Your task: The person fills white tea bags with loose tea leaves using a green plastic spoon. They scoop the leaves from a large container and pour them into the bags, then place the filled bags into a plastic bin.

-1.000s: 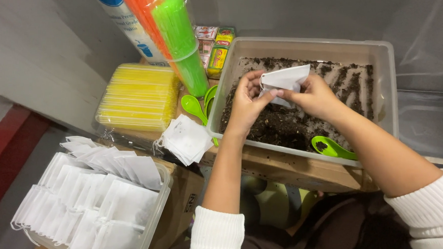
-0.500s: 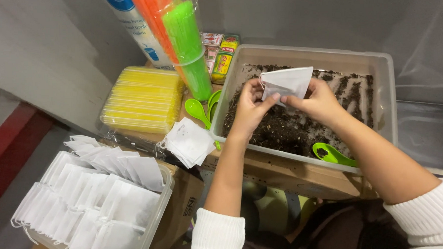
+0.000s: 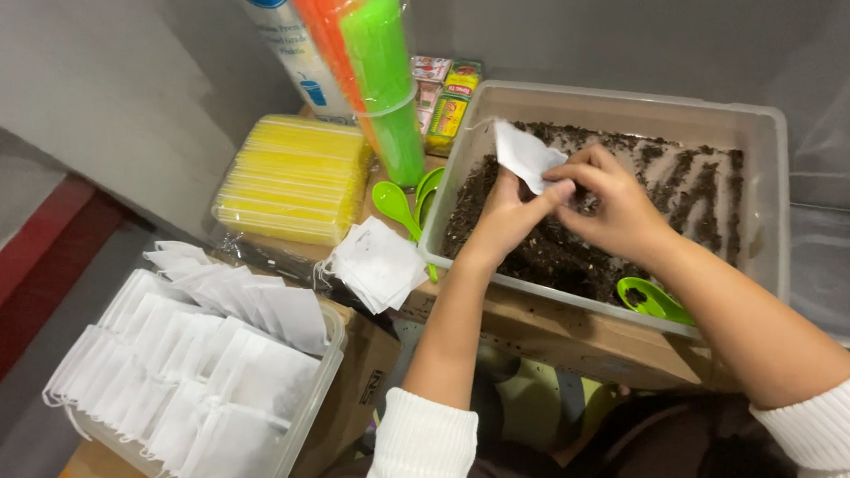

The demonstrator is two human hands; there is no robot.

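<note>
Both hands meet over a clear plastic tub (image 3: 773, 214) of dark loose tea leaves. My left hand (image 3: 505, 216) and my right hand (image 3: 610, 202) pinch a small white filter bag (image 3: 524, 154) between them, its flap sticking up to the left. A green plastic scoop (image 3: 649, 300) lies in the leaves near the tub's front wall, below my right wrist.
A clear bin (image 3: 305, 435) with several filled white bags sits at the lower left. A stack of empty bags (image 3: 378, 262) and green spoons (image 3: 397, 204) lie left of the tub. Yellow packets (image 3: 293, 178), stacked green and orange cups (image 3: 385, 88) and small boxes (image 3: 448, 99) stand behind.
The hands have turned the white bag and shifted it left, so its flap points up-left. The view has also drifted a little.
</note>
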